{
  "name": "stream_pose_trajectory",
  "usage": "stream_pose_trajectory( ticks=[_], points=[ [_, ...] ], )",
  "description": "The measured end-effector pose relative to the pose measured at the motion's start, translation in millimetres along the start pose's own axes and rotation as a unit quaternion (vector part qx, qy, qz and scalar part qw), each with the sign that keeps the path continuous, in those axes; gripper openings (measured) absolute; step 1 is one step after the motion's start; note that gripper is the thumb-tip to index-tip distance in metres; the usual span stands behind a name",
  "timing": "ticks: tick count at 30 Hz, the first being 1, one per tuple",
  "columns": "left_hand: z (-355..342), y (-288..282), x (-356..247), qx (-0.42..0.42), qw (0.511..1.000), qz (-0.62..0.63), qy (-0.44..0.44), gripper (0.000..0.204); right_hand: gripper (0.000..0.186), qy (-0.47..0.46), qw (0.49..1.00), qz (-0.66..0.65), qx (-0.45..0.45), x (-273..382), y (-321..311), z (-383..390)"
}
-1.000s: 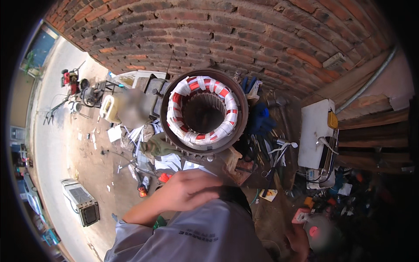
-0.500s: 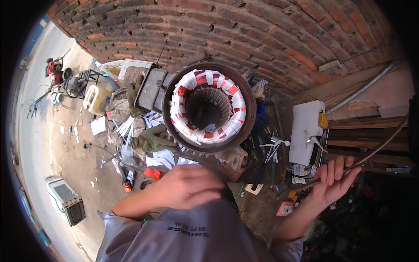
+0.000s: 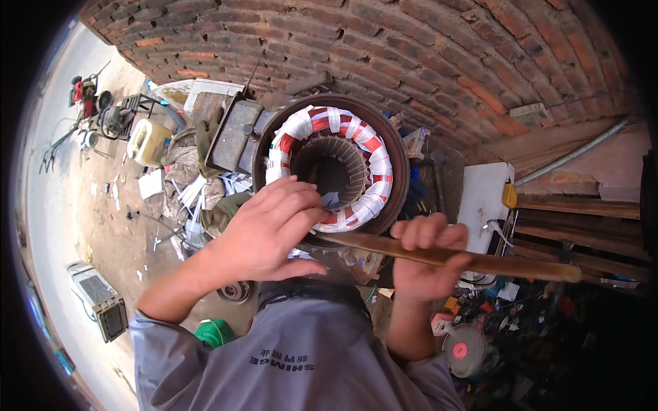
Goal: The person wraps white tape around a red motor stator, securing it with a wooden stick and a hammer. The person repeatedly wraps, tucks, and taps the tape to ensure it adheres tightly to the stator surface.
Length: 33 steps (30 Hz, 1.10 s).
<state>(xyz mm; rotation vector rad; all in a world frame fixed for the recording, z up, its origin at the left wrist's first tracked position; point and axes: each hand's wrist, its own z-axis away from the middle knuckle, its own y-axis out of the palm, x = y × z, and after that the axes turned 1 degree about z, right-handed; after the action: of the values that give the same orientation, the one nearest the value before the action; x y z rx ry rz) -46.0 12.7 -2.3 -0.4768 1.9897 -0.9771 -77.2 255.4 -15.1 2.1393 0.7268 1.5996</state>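
Observation:
In front of me stands a motor stator: a ring of copper-red winding bound with white tape (image 3: 379, 161) inside a round dark metal housing (image 3: 400, 175). Slotted iron (image 3: 356, 166) lines its deep bore. My right hand (image 3: 426, 264) is closed around a long flat wooden stick (image 3: 510, 266). The stick's narrow end points left, at the near edge of the winding. My left hand (image 3: 277, 222) lies over the near left rim of the stator, thumb apart from its fingers, with nothing seen in it.
A brick wall (image 3: 329, 48) rises behind the stator. To the left are a grey metal box (image 3: 240, 133), a yellowish jug (image 3: 147, 144) and white paper strips (image 3: 194, 195). A white panel (image 3: 483, 198) stands at right, above dark clutter. A green container (image 3: 214, 332) sits low left.
My right hand has brought the stick left and inward to the stator's near edge. My left hand has moved up and forward from my chest onto the rim.

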Motion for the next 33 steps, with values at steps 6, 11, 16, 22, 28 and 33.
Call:
stream_pose_trajectory(
  ticks=[6,11,16,22,28,33],
  points=[
    [-34.2,-0.3,16.2,0.188,0.969,-0.139,0.076,0.084,0.053,0.069,0.993,-0.093,0.012,25.9,-38.9,-5.5],
    [-45.1,5.4,23.7,0.246,0.953,-0.158,0.077,0.083,0.056,0.096,0.981,-0.169,0.020,23.4,-34.0,-5.7],
    [-48.0,12.5,19.8,0.316,0.944,-0.088,0.018,0.069,0.045,0.112,0.974,-0.196,0.033,20.8,-36.6,-14.8],
    [-41.0,20.8,24.4,0.263,0.960,-0.087,0.041,0.065,0.038,0.163,0.968,-0.192,0.012,19.0,-22.2,-44.4],
    [-44.0,16.8,25.2,0.281,0.955,-0.088,0.039,0.064,0.037,0.174,0.975,-0.137,-0.033,30.8,-22.0,-39.7],
    [-69.0,1.8,6.9,0.381,0.918,-0.100,-0.041,0.071,0.039,0.216,0.967,-0.130,-0.040,41.7,-37.5,-74.2]
  ],
)
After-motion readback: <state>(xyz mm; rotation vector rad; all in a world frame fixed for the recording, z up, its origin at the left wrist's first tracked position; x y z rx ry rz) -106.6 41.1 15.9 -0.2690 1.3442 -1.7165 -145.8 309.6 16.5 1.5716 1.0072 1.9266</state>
